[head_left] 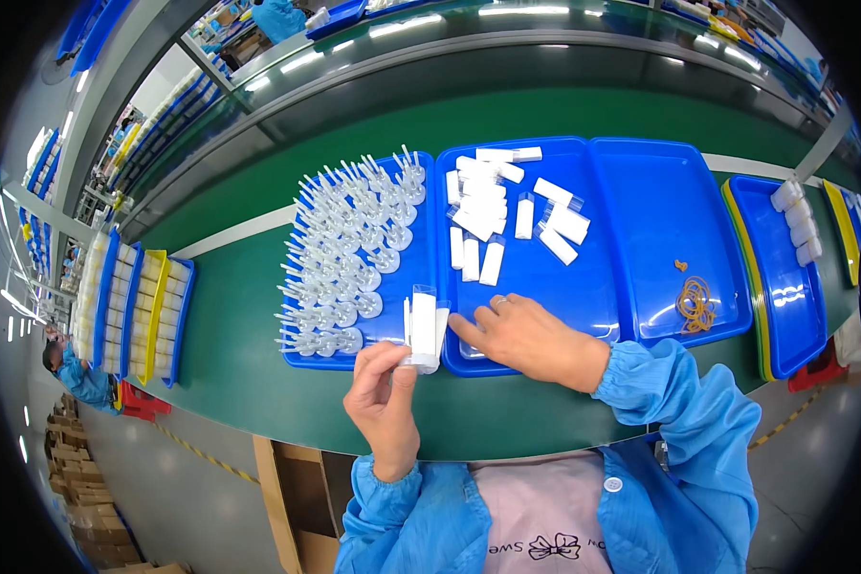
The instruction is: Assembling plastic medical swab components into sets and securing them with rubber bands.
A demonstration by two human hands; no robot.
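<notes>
In the head view, by the near-left corner of the middle tray [564, 297], the left hand [383, 402] pinches a clear cup [425, 364], white packets [424, 322] rising lengthwise from it. The right hand [526, 335], farther from the cup, points its index finger left toward them; contact is unclear. Its thumb is hidden, so its grip cannot be told.
</notes>
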